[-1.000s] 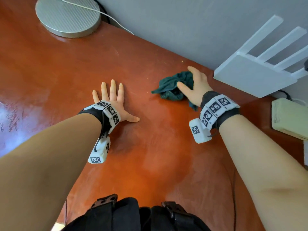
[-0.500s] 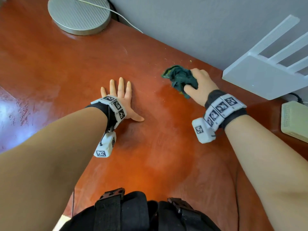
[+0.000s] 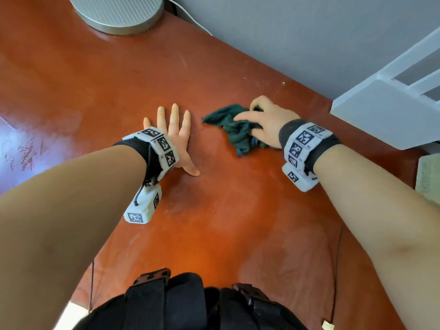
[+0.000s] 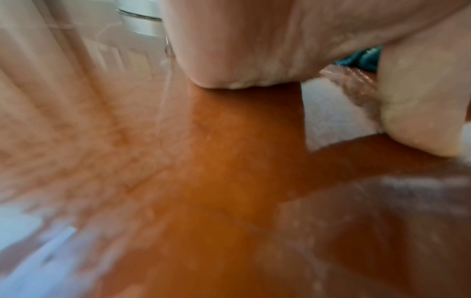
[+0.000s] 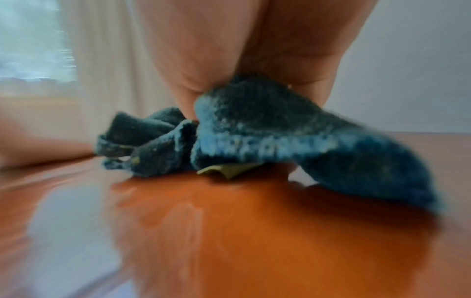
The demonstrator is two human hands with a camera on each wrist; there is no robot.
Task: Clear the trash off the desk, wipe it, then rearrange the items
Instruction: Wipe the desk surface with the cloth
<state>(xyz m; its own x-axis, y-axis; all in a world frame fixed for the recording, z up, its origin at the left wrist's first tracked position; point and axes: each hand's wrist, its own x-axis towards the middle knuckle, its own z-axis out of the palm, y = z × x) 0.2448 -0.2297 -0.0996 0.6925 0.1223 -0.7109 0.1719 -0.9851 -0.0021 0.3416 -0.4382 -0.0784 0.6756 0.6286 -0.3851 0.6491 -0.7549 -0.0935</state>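
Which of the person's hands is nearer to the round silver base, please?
Left. The left hand lies flat on the desk below the round silver base; the right hand, gripping the green cloth, is farther right.

Round base: cut off by the top edge of the head view.
White stand: runs out at the right edge.
Beige box: only a strip shows at the right edge.
Cloth: partly covered by the right hand.
Olive scrap: mostly under the cloth; what it is cannot be told.
Wrist views: blurred.
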